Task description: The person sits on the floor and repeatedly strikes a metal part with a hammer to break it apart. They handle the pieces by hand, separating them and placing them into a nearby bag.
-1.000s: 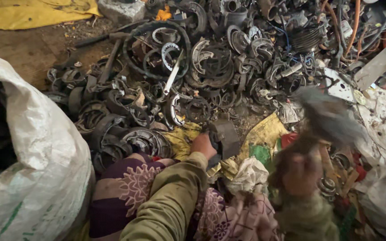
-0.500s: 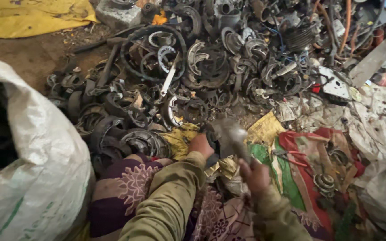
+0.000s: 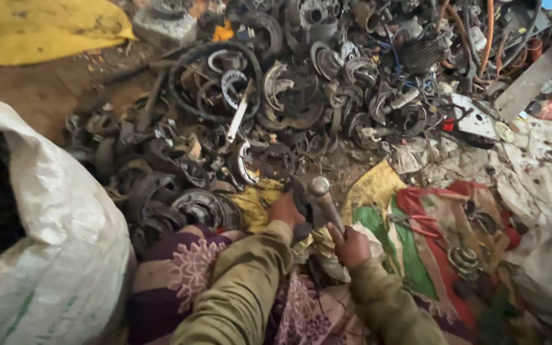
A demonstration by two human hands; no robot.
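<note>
The right hand (image 3: pixel 351 245) grips a hammer (image 3: pixel 324 206), its handle running toward eleven o'clock; the left hand (image 3: pixel 285 210) closes on a dark metal part (image 3: pixel 301 191) just beside the head

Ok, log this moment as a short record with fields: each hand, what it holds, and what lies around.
left hand: grips a dark metal part at the lap
right hand: holds a hammer by the handle, its head resting on or just above the part
scrap pile: rings, gears and curved metal pieces on the ground ahead
white sack: at the left, open
patterned cloth: red and green, at the right, with small metal pieces on it
yellow sheet: top left
</note>
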